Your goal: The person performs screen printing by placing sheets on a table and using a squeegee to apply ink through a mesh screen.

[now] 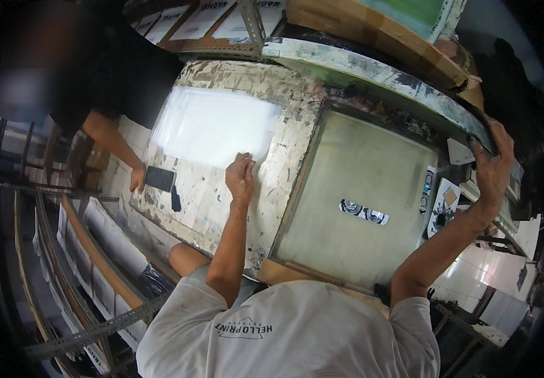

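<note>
My left hand [241, 179] is over the near right edge of a stack of thin white sheets [212, 126]. Its fingers are bunched together; whether a sheet is pinched in them I cannot make out. On my right, my right hand [497, 154] is wrapped round the end of a long, paint-stained screen printing frame [398, 79], tilted up at the back. Below it lies a flat greenish printing bed [360, 164]. A small strip printed with dark round shapes [364, 211] is on the bed, and a similar strip [427, 189] lies along its right edge.
Another person's hand [137, 179] rests at the table's left edge beside a dark phone [160, 179]. Racks with boards and white sheets [105, 252] stand at left. A white card with a dark smear [443, 208] lies right of the bed. Cardboard [379, 41] is behind the frame.
</note>
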Motion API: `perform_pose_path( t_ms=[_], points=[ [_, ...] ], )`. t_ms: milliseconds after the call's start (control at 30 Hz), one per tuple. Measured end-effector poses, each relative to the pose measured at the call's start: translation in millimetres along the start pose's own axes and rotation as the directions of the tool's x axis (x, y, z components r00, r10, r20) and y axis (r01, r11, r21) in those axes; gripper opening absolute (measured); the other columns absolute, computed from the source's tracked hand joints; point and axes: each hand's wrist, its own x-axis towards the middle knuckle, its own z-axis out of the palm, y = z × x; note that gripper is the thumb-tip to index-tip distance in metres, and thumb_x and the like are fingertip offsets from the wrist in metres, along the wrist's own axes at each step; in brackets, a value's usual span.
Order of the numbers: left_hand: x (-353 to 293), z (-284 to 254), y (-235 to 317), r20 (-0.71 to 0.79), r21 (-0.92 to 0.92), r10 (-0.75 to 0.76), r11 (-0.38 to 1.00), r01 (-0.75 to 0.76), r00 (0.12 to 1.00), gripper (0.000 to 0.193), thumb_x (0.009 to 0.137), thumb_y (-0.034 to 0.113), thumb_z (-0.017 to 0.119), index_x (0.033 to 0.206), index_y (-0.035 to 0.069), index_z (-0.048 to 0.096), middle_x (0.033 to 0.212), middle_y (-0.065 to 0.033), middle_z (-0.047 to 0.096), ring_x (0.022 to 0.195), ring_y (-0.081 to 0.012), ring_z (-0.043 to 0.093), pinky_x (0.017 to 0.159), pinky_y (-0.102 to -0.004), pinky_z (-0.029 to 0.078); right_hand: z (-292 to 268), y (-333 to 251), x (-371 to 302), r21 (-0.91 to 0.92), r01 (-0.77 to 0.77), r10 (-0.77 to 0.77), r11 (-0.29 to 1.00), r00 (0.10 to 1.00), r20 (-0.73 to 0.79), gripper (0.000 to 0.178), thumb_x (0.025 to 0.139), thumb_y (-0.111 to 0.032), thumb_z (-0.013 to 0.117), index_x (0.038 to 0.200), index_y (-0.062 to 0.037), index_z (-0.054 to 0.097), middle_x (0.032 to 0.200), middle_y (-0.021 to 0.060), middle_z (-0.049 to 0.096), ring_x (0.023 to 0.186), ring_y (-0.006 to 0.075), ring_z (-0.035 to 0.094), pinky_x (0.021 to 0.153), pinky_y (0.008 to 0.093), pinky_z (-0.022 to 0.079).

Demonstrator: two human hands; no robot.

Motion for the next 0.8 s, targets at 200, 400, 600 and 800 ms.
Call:
perform_pose_path(
  t_ms=[200,400,600,800],
  points=[
    [29,0,54,0.339,-0.482,0.088,0.871,0.092,0.937,0.021,0.09,0.019,0.073,0.103,0.004,0.073,0.125,-0.0147,0.069,0.124,-0.038,0.061,0.1,-0.0472,0.047,1,-3,2,-0.069,-0.02,0.021,0.997,1.0,0.016,0.052,0.079,-0.001,0.075,0.129,-0.0032,0.064,0.134,0.0168,0.06,0.13,0.0305,0.052,0.111,0.0415,0.04],
    [-18,28,113,0.659,0.153,0.15,0.932,-0.327,0.737,0.057,0.097,0.047,0.058,0.142,0.012,0.057,0.159,-0.0107,0.038,0.15,-0.0419,0.025,0.118,-0.066,0.017,-2,-18,-3,-0.071,-0.023,0.022,0.997,1.0,-0.015,0.055,0.072,0.004,0.078,0.125,-0.0068,0.068,0.133,0.0168,0.06,0.128,0.0312,0.055,0.109,0.041,0.044],
    [-25,119,159,0.71,-0.117,0.395,0.882,-0.456,0.583,0.058,0.097,0.041,0.058,0.15,0.019,0.048,0.164,-0.0063,0.031,0.152,-0.0394,0.019,0.12,-0.0652,0.011,-6,-30,4,-0.132,0.106,-0.109,0.986,0.994,-0.015,0.053,0.066,-0.002,0.08,0.118,-0.0088,0.071,0.117,0.015,0.069,0.114,0.0321,0.06,0.104,0.0429,0.041],
    [-30,185,219,0.759,-0.246,0.528,0.774,-0.583,0.381,0.061,0.095,0.04,0.061,0.151,0.022,0.045,0.164,-0.0041,0.028,0.153,-0.0352,0.017,0.123,-0.0621,0.01,-7,-43,15,-0.096,0.159,-0.16,0.983,0.987,0.002,0.048,0.067,-0.004,0.079,0.114,-0.0098,0.073,0.109,0.0097,0.072,0.102,0.0264,0.065,0.095,0.0397,0.042]
  ],
)
